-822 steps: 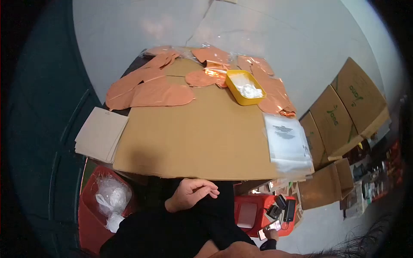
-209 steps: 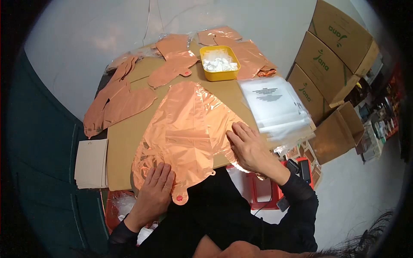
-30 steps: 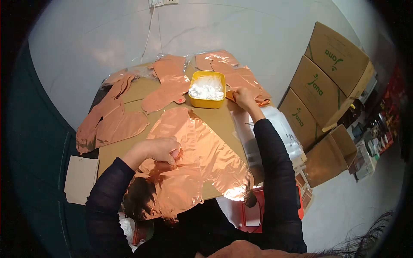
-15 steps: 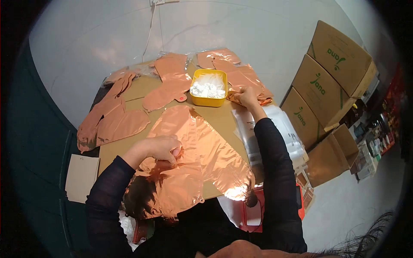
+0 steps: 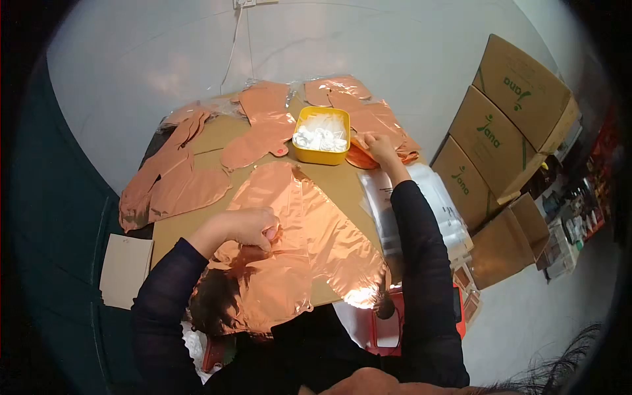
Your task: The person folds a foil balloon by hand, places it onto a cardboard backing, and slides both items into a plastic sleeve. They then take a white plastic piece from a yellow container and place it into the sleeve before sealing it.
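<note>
A large copper-coloured foil balloon (image 5: 276, 289), flat and creased, lies across the table in front of me and hangs over the near edge. My left hand (image 5: 250, 227) rests on its left half with curled fingers, pinching a fold of the foil. Farther off on the right, my right hand (image 5: 382, 150) grips the edge of another copper foil balloon (image 5: 359, 158) in the pile there; its fingertips are partly hidden. Just left of that hand stands a yellow plastic tub (image 5: 321, 156) holding white ribbon coils and clear straw-like pieces.
More flat foil balloons (image 5: 187, 191) lie at the left and back. Clear printed plastic bags (image 5: 428, 197) are stacked at the right. Cardboard boxes (image 5: 490, 131) rise beyond the table's right side, an open carton (image 5: 507, 247) below them. Pale card sheets (image 5: 126, 271) lie at the left edge.
The foil edge under my right hand has shifted and shows more of its surface beside the tub. My left hand stays on the large balloon. The view has shifted slightly.
</note>
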Available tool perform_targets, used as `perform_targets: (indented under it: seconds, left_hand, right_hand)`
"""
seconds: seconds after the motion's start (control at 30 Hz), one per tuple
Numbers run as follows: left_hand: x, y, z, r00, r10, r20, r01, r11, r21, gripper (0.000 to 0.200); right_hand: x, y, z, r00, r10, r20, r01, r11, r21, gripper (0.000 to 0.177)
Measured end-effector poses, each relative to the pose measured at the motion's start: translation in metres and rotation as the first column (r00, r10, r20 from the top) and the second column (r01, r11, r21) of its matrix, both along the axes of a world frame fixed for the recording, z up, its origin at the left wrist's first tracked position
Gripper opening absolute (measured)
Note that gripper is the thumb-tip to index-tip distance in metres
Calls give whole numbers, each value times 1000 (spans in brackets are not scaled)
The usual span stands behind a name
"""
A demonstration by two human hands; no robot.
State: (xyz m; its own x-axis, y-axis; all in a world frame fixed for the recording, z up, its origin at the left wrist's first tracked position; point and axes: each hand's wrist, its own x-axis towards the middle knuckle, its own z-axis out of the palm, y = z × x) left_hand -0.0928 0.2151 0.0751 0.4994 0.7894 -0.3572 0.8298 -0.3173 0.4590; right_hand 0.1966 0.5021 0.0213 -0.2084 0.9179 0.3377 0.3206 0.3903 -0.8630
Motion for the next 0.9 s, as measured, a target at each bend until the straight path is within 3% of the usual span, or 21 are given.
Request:
perform_targets:
  seconds: [0.07,0.17,0.27,0.47,0.57,0.67,0.7,0.77,0.9]
  left_hand:
    - [-1,-1,-1,1000,-17,12,17,999,30,30]
    - [-3,0,-3,1000,-28,14,27,999,35,30]
    - [-4,1,-5,1000,-24,14,23,999,24,29]
    - [-1,-2,-1,999,-43,12,43,999,30,28]
    - [-2,-2,-2,999,-36,21,35,999,31,28]
    - [-4,-1,-4,1000,-15,27,14,999,35,29]
    - [-4,-1,-5,1000,-19,24,18,999,33,29]
    - [-3,-1,-3,1000,-20,15,20,1000,21,28]
    - [-1,-1,-1,1000,-11,16,11,1000,7,26]
  right_hand:
    - [-1,-4,1,999,-32,11,32,999,-30,25]
    - [0,-4,9,983,-45,181,72,986,-147,22]
    - [-5,-37,27,997,-48,64,54,993,-101,16]
    - [-6,-23,14,994,-58,-88,42,984,-175,18]
    - [-6,-6,-1,975,-33,-219,10,995,-104,17]
    - [-1,14,-8,997,-59,53,58,998,6,22]
    - [-2,10,5,935,-116,335,91,992,90,21]
    - [-2,-11,46,577,-258,775,78,962,262,20]
    - [-1,-2,56,581,-343,738,93,929,358,21]
